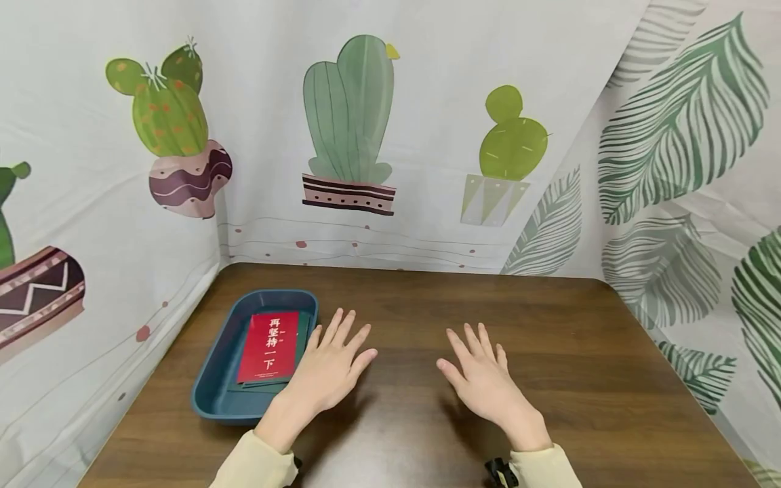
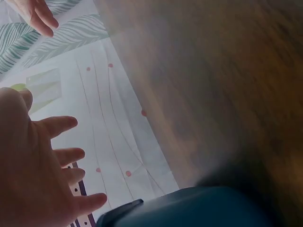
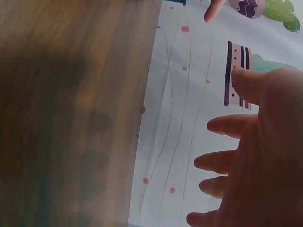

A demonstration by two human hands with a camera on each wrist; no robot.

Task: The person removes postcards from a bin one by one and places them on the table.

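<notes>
Both hands hover over the brown table with fingers spread and nothing held. The left hand is beside the right rim of a blue tray and overlaps its edge in the head view. Inside that tray lies a red envelope-like card with white Chinese characters, on top of a dark green one. In the left wrist view the tray's blue wall shows just below the left fingers. Farther right, the right hand is above bare wood, palm down, away from any object.
The wooden table has rounded far corners. A white curtain printed with cacti and leaves hangs behind it and along its sides. Black bands sit at both wrists, by pale yellow sleeves.
</notes>
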